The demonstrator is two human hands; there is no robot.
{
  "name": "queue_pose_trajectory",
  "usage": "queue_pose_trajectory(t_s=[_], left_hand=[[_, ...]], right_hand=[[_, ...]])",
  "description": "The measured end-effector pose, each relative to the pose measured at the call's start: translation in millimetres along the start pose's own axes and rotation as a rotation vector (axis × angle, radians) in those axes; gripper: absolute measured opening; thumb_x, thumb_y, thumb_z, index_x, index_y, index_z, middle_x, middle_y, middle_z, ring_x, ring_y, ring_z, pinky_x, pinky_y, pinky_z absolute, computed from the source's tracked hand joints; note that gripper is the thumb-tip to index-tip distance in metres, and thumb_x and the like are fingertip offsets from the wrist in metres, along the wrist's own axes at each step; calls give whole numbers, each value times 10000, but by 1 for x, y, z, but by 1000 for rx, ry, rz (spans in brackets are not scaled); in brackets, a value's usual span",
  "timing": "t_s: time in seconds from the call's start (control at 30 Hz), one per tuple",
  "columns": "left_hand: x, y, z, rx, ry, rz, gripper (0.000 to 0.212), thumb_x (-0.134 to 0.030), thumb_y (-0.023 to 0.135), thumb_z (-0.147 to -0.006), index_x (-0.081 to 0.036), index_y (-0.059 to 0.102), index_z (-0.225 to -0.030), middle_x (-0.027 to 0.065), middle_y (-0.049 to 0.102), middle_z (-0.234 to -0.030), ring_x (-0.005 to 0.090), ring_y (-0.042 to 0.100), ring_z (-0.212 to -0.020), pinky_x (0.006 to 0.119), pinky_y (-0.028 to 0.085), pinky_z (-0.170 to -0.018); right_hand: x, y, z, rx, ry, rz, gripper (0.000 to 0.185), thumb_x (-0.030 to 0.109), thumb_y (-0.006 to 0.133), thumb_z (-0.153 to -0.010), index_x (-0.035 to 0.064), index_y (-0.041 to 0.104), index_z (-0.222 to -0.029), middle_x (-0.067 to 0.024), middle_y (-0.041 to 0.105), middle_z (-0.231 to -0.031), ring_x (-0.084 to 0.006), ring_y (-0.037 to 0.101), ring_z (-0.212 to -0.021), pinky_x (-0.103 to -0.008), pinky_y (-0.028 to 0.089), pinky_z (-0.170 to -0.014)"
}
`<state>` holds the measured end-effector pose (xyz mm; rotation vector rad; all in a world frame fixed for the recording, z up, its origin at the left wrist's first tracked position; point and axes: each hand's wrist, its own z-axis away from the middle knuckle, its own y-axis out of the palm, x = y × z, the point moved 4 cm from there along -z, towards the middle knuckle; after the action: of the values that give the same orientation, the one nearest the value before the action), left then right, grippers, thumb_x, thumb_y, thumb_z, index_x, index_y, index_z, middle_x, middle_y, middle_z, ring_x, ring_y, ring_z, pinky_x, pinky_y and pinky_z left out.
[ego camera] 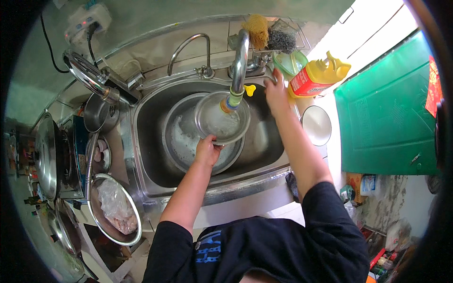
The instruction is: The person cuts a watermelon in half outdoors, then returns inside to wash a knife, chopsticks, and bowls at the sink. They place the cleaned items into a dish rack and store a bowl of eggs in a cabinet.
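Note:
My left hand (209, 151) grips the near rim of a round metal bowl (226, 132) under the spout of a curved chrome faucet (241, 53). Some water shows in the bowl. Below it, a larger metal basin (180, 141) with suds sits in the stainless steel sink (269, 148). Slightly blurred, my right hand (277, 90) is raised over the sink's right rim, near the faucet's base and a green bowl (290, 63). Its fingers are partly spread, and no held thing shows. A yellow jug (315, 78) with a red label stands right of that hand.
A wire rack (302, 40) behind the faucet holds a yellow scrubber (256, 30) and a steel-wool pad (282, 37). A white bowl (316, 125) is at the right. On the left are a metal pot (101, 113) and a large metal bowl (136, 215) holding a plastic bag (115, 200).

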<state>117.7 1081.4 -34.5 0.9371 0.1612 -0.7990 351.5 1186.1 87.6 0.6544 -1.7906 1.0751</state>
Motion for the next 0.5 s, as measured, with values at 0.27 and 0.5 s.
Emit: queue_pose_trajectory(t_s=[0.27,0.5], left_hand=[[-27,13,34,-173,152,-283,422,22,402,-731,-44,326,-1141,159,434,-1088,292,497,-931,423,456,-757],[-90,35,88,-202,1012,-1430,701,52,445,-680,-119,181,-1307,226,246,-1261,442,274,-1127,423,309,-923]], right_hand=[[-7,-11,-22,81,-200,256,338,248,461,-815,13,485,-1058,-187,536,-1007,-326,483,-976,-347,372,-822],[66,-127,66,3,-388,576,365,216,536,-773,48,473,-1091,-190,445,-1142,-330,391,-1088,-385,312,-912]])
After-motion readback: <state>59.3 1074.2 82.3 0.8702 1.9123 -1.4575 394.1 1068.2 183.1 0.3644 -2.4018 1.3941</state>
